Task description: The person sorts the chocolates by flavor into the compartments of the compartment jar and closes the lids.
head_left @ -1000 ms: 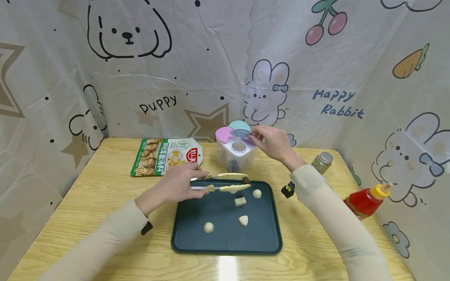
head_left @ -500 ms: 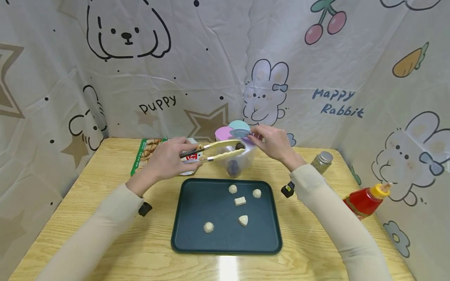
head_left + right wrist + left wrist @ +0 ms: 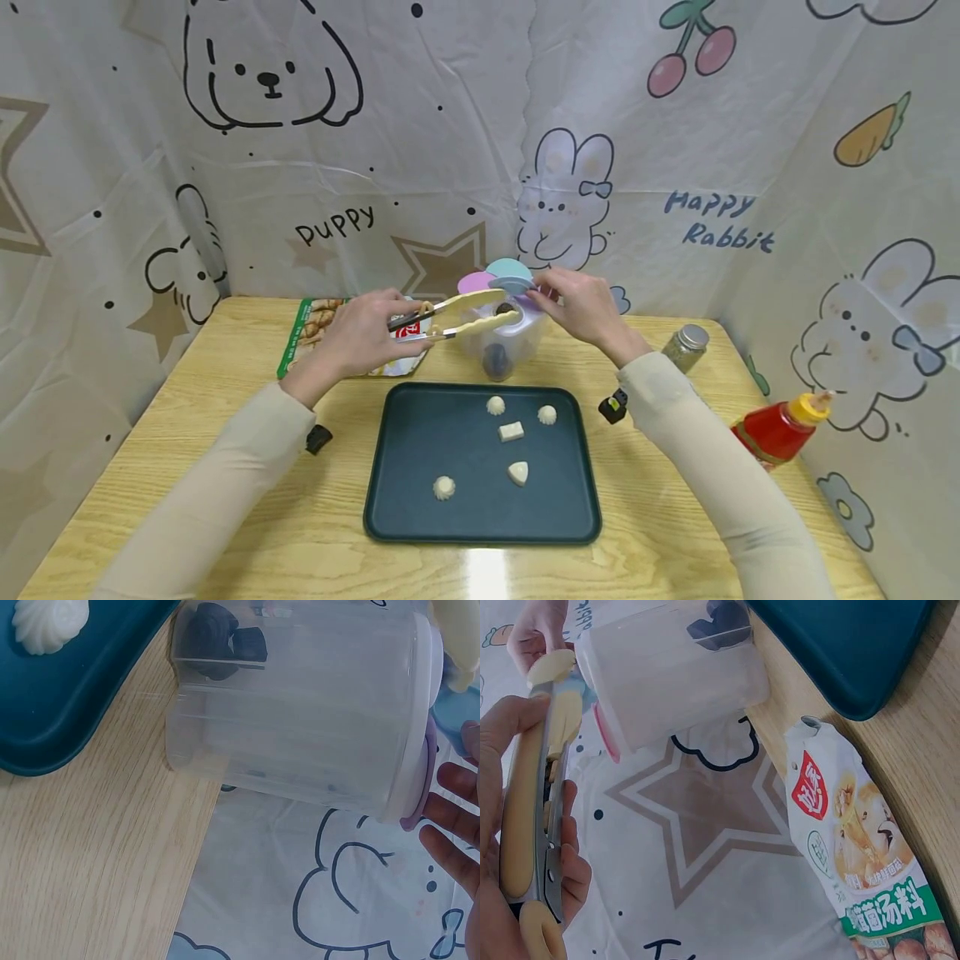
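My left hand (image 3: pixel 356 337) grips a pair of tongs (image 3: pixel 472 300) with cream tips, held over the mouth of a clear lidded container (image 3: pixel 528 337). Between the parted tips, at the round opening, sits a small dark chocolate-like piece (image 3: pixel 503 309). My right hand (image 3: pixel 581 304) pinches the raised blue flap (image 3: pixel 512 286) of the container's lid. Several dark pieces (image 3: pixel 214 637) lie at the container's bottom in the right wrist view. In front stands a dark teal tray (image 3: pixel 420 442) bearing several cream-white moulded pieces, among them a rectangular one (image 3: pixel 512 432) and a wedge-like one (image 3: pixel 518 473).
A green-and-white food packet (image 3: pixel 862 840) lies left of the container, partly behind the left hand in the head view. To the right are a silver-capped spice jar (image 3: pixel 686 348) and a red sauce bottle (image 3: pixel 780 429). A printed cloth hangs behind the table.
The tongs rose from above the tray to the container's mouth with the dark piece. Their tips have since spread, and the piece now sits lower, at the opening. The right hand stays at the flap.
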